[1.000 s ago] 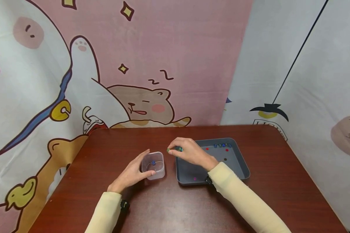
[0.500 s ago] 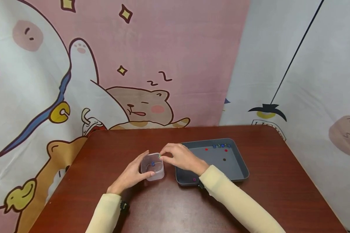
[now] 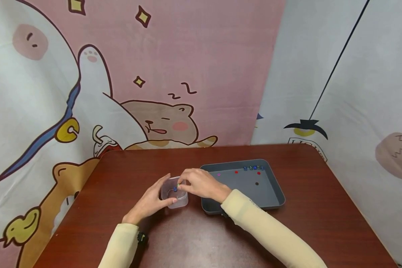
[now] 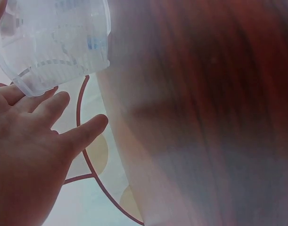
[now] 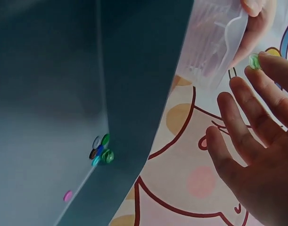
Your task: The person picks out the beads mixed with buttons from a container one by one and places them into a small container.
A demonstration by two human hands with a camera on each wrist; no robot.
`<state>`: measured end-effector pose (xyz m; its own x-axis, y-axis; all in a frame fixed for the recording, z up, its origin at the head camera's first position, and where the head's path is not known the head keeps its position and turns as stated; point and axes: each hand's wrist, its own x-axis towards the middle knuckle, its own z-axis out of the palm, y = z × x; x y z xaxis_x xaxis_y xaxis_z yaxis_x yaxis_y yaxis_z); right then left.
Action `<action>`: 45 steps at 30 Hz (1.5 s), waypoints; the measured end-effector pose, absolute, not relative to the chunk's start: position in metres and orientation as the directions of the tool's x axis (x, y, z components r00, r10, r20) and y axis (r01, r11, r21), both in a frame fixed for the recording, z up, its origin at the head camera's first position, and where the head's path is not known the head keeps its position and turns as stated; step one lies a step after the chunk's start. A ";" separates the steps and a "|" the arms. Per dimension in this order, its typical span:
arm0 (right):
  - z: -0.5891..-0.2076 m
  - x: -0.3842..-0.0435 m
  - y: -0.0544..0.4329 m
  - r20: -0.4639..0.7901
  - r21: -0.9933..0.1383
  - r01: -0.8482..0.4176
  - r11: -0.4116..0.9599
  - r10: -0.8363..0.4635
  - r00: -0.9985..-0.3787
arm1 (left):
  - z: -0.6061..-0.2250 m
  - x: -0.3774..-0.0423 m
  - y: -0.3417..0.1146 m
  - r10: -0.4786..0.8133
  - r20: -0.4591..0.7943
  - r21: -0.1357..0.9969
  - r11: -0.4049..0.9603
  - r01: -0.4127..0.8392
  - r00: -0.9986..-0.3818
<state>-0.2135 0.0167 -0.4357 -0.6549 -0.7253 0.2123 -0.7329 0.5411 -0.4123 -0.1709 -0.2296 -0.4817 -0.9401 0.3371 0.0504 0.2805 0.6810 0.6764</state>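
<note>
A small clear plastic container (image 3: 179, 204) stands on the table, left of the grey tray. My left hand (image 3: 150, 201) grips it from the left, thumb at the near side and fingers at the far side. Inside lies a blue marble (image 3: 175, 189). My right hand (image 3: 201, 183) is over the container's right rim, pinching a green glass marble (image 5: 254, 61) between thumb and index fingertip. In the right wrist view its other fingers are spread. The left wrist view shows the container's clear wall (image 4: 54, 42) beside the left fingers.
The grey tray (image 3: 279, 191) holds a row of several marbles (image 3: 254, 168) along its far wall. Also in it are red discs (image 3: 236, 172), a dark disc (image 3: 257, 183) and a pink ring-like piece (image 3: 219, 174). A cartoon-printed cloth (image 3: 221, 74) hangs behind the table.
My right hand has moved left from the tray's left edge to the container with the green marble, uncovering the pink piece. The left hand has kept its hold on the container.
</note>
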 end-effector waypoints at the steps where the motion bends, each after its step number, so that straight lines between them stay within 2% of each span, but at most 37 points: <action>1: -0.436 -0.214 0.016 0.208 -0.402 -0.734 0.547 -0.727 -0.655 | -0.482 -0.171 -0.230 0.336 0.049 0.677 0.681 0.279 -0.940; 7: -0.437 -0.217 0.016 0.184 -0.347 -0.747 0.567 -0.740 -0.647 | -0.482 -0.171 -0.230 0.335 0.056 0.676 0.680 0.283 -0.940; 12: -0.438 -0.219 0.016 0.179 -0.350 -0.750 0.561 -0.746 -0.642 | -0.483 -0.171 -0.230 0.339 0.059 0.676 0.679 0.287 -0.939; 20: -0.429 -0.225 0.033 0.172 -0.448 -0.714 0.539 -0.731 -0.660 | -0.481 -0.172 -0.227 0.334 0.044 0.695 0.666 0.268 -0.942; 31: -0.417 -0.246 0.081 0.169 -0.574 -0.605 0.552 -0.643 -0.747 | -0.480 -0.170 -0.228 0.327 0.040 0.680 0.683 0.265 -0.944; 45: -0.450 -0.264 0.096 0.025 -0.583 -0.558 0.591 -0.673 -0.739 | -0.481 -0.167 -0.229 0.328 0.046 0.676 0.685 0.271 -0.944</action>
